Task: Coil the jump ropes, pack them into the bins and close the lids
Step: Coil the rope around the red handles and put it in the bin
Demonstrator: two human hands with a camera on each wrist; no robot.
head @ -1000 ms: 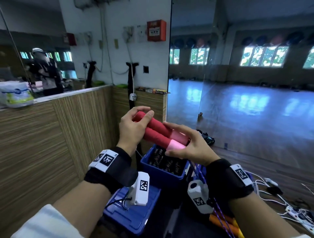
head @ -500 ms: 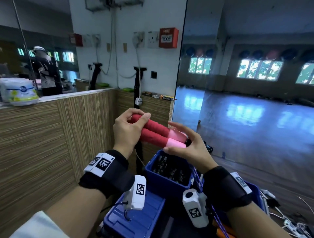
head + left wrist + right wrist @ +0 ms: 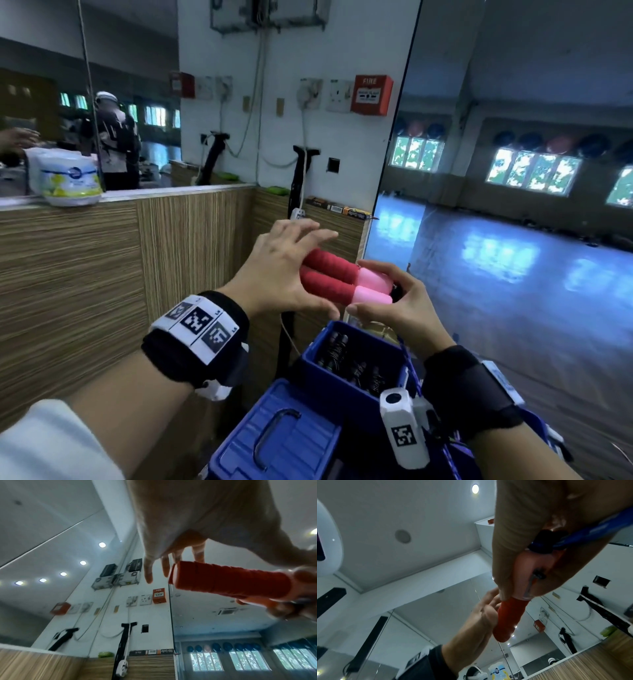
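Two jump-rope handles (image 3: 329,274), red grips with pink ends, are held side by side at chest height above an open blue bin (image 3: 356,332) that holds coiled black ropes. My right hand (image 3: 394,305) grips their pink ends, and the blue rope (image 3: 407,356) hangs down from it. My left hand (image 3: 301,250) hovers over the red grips with straight, spread fingers and the thumb underneath. In the left wrist view its fingers (image 3: 164,566) stand clear of the handle (image 3: 228,580). The right wrist view shows my fingers curled round the pink end (image 3: 534,566) and the blue rope (image 3: 590,534).
A blue lid (image 3: 281,438) with a black handle lies in front of the bin. A wood-panelled half wall (image 3: 85,291) runs along the left with a white tub (image 3: 68,178) on its ledge. A black pump (image 3: 301,178) leans in the corner; a mirror wall is at right.
My left hand has let go of the red grips and straightened its fingers above them. The right hand still holds the pink ends. The head view has tilted slightly upward.
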